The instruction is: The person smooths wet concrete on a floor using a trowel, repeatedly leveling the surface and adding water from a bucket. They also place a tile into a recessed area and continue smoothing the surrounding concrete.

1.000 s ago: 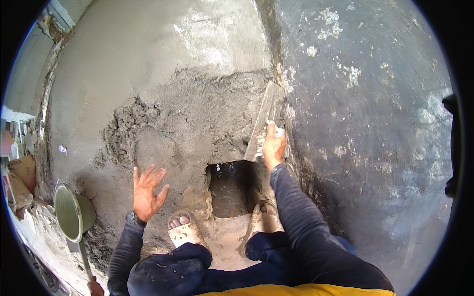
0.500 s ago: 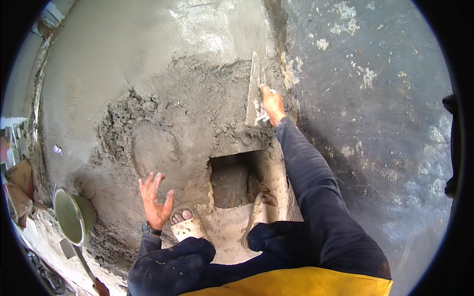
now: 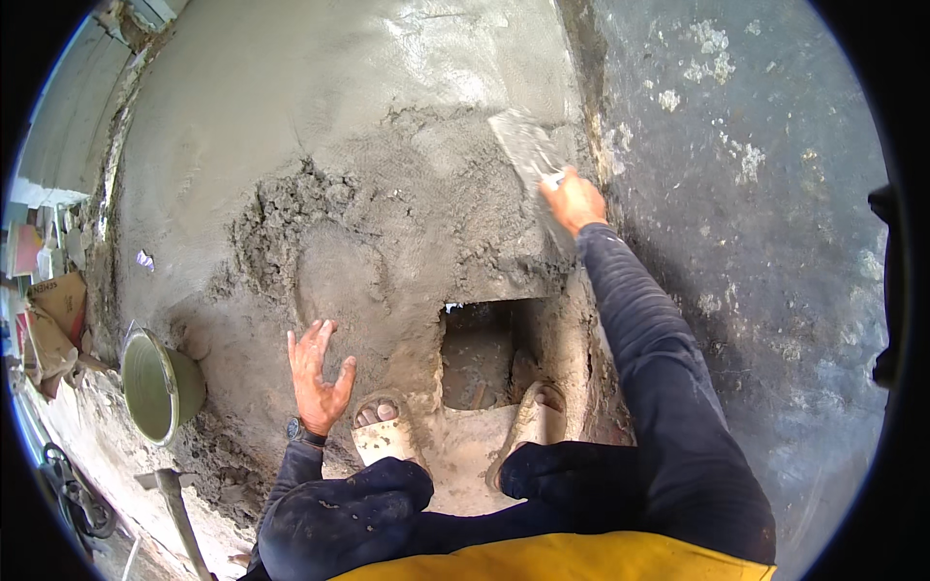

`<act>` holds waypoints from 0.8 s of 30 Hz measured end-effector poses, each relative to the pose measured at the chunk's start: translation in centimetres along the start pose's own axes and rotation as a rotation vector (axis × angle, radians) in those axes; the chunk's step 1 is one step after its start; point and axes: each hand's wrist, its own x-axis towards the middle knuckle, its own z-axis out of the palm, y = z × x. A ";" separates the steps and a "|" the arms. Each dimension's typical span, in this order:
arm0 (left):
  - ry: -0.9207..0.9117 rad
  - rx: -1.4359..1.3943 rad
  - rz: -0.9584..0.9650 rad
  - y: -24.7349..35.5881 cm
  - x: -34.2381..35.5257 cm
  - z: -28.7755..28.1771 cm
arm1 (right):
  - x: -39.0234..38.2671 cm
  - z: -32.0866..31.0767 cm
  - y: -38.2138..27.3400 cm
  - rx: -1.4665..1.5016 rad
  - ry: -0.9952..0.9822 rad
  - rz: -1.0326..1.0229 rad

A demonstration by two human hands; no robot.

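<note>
My right hand (image 3: 576, 200) is wrapped round the handle of a rectangular plastering trowel (image 3: 523, 138), whose grey blade is smeared by motion. The blade lies against the wet mortar (image 3: 436, 179), close to where it meets the dark wall on the right. Below and left, my left hand (image 3: 322, 380) hovers with its fingers apart and nothing in it, a watch on its wrist. The mortar is rough and lumpy around a heap (image 3: 291, 208) at the left and smoother farther off. A square hole (image 3: 475, 363) opens in front of my feet.
My sandals (image 3: 386, 441) stand at the hole's near corners. A green bucket (image 3: 150, 392) leans at the left, with a long-handled tool (image 3: 179, 513) below it. Torn brown paper sacks (image 3: 60, 310) and a black coiled cable (image 3: 77, 494) lie at the left edge. The dark wall (image 3: 736, 252) bounds the right.
The trowel has swung from nearly upright to a slant, its far end now tipping left. The view has shifted, moving the scene rightward. My left hand stays open.
</note>
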 end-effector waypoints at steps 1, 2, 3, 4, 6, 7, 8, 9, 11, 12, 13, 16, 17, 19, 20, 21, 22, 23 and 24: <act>0.034 0.007 -0.003 -0.4 -0.1 -0.5 | -0.1 -0.1 1.1 -0.027 0.024 0.005; 0.059 0.023 -0.005 -0.7 -0.3 -0.9 | -0.2 -0.1 1.9 -0.074 0.089 0.037; 0.098 0.007 -0.011 -0.9 -0.6 -1.2 | -0.7 0.4 2.3 -0.005 0.072 0.065; 0.114 -0.005 -0.033 -1.1 -1.0 -1.6 | -1.7 0.8 2.8 0.067 0.055 0.096; 0.154 -0.012 -0.062 -1.5 -1.6 -1.9 | -3.2 1.5 4.0 0.180 0.071 0.177; 0.165 -0.036 -0.101 -1.6 -2.0 -1.8 | -3.6 1.8 4.5 0.238 0.086 0.201; 0.173 -0.056 -0.134 -1.8 -2.2 -1.7 | -3.7 1.8 5.1 0.261 0.119 0.239; 0.204 -0.077 -0.144 -1.9 -2.4 -1.7 | -3.4 1.8 5.6 0.364 0.188 0.225; 0.204 -0.132 -0.192 -1.9 -2.7 -1.3 | -1.9 1.5 6.4 0.523 0.253 0.283; 0.198 -0.128 -0.193 -1.7 -2.9 -1.2 | -0.2 1.4 6.1 0.584 0.375 0.184; 0.172 -0.113 -0.185 -1.6 -3.0 -1.1 | 1.2 1.0 6.4 0.555 0.314 0.148; 0.077 -0.062 -0.118 -1.3 -2.8 -1.0 | 3.3 1.2 5.8 0.694 0.097 0.185; 0.061 -0.033 -0.077 -1.3 -2.7 -1.1 | 3.1 1.6 5.6 0.759 0.029 0.153; 0.038 -0.080 -0.120 -1.3 -2.4 -0.9 | 2.5 1.3 6.0 0.701 0.010 0.225; 0.035 -0.076 -0.117 -1.5 -2.0 -0.7 | 2.0 1.1 6.1 0.668 0.075 0.193; 0.016 -0.063 -0.128 -1.6 -1.8 -0.6 | 1.5 1.1 6.3 0.605 0.193 0.192; 0.072 -0.059 -0.098 -1.7 -1.7 -0.4 | 0.9 1.2 6.3 0.703 0.293 0.163; 0.086 -0.050 -0.075 -1.7 -1.6 -0.1 | 0.6 1.1 6.5 0.774 0.237 0.186; 0.095 -0.057 -0.035 -1.7 -1.6 0.0 | 0.0 1.7 6.4 0.772 0.135 0.215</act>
